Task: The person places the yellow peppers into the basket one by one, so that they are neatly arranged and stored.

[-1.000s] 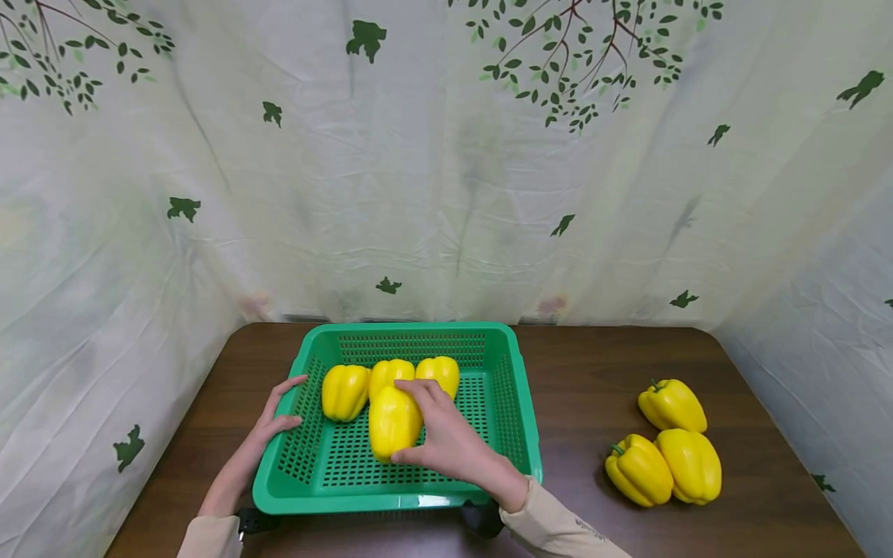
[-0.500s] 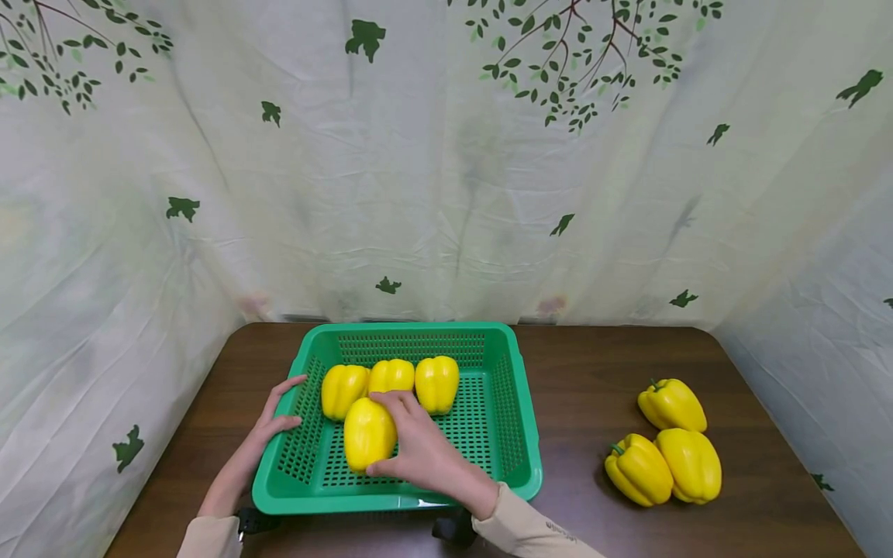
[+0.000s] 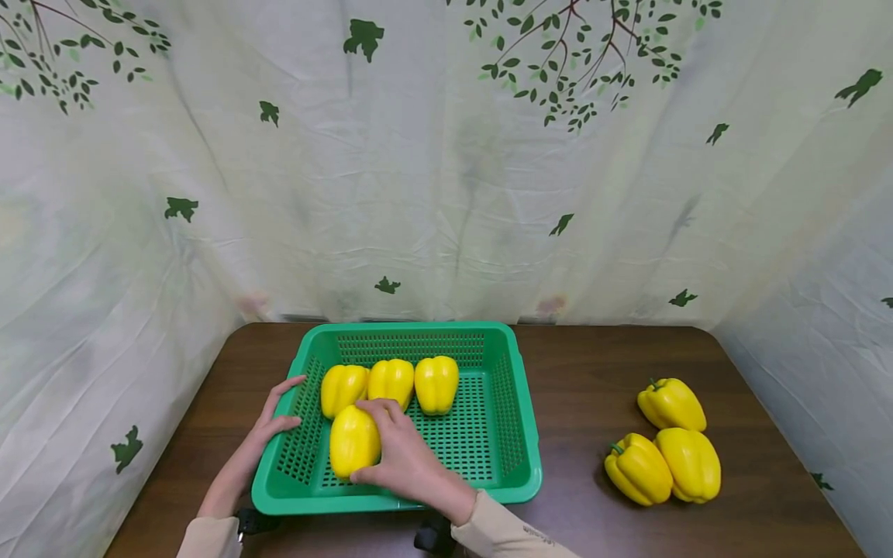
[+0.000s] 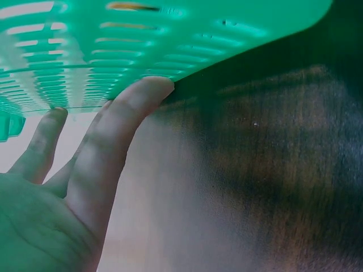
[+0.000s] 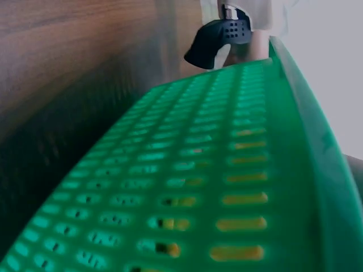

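Note:
My right hand [image 3: 405, 457] grips a yellow bell pepper [image 3: 353, 443] at the near left inside the green basket [image 3: 519, 465], thumb on the near side, fingers on the far side. Whether this pepper touches the basket floor is unclear. Behind it stand a left pepper [image 3: 343, 390], a middle pepper [image 3: 391, 381] and a right pepper [image 3: 436, 385] in a row. My left hand [image 3: 268, 422] rests on the basket's left side. In the left wrist view, its fairly straight fingers [image 4: 108, 141] touch the slotted outer wall [image 4: 125, 51]. The right wrist view shows only the basket's slotted wall [image 5: 187, 153], hiding my right hand.
Three more yellow bell peppers [image 3: 670, 404] lie grouped on the brown wooden table [image 3: 572, 387] to the right of the basket. A pale leaf-printed curtain [image 3: 446, 194] hangs behind and at both sides. A black wrist device [image 5: 221, 39] sits beyond the basket wall.
My right hand has carried its pepper left and nearer to me within the basket, uncovering the middle and right peppers of the row. My left hand has stayed on the basket's left side.

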Demonstrator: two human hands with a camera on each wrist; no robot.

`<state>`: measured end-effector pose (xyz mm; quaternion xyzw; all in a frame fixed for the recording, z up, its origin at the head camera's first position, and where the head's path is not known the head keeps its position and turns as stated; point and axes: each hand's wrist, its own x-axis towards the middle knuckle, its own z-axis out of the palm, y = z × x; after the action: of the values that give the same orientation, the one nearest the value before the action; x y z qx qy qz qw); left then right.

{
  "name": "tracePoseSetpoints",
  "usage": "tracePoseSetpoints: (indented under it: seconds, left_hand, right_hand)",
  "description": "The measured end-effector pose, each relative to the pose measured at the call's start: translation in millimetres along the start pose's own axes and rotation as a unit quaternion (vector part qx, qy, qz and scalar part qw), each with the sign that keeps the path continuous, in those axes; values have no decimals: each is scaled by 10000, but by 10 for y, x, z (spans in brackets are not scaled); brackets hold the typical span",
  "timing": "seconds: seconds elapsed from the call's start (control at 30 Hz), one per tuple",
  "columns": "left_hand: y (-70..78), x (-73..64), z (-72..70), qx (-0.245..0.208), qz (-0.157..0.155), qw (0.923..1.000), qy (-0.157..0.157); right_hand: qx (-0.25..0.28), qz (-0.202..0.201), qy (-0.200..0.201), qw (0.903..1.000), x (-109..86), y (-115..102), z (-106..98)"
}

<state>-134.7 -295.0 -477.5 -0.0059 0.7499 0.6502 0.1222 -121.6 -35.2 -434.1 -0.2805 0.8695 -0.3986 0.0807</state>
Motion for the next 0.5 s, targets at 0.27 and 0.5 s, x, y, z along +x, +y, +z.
tracePoseSetpoints:
  seconds: [0.27,0.5]
  left_hand:
    - [-4,0,10,-17,32,10000,-10]
    - [-5,-11,15,-32,41,10000,-37]
  right_hand:
    - [-157,-149,23,9998,21,-31,107]
    - [-234,-95,-30,9997,42,-64,184]
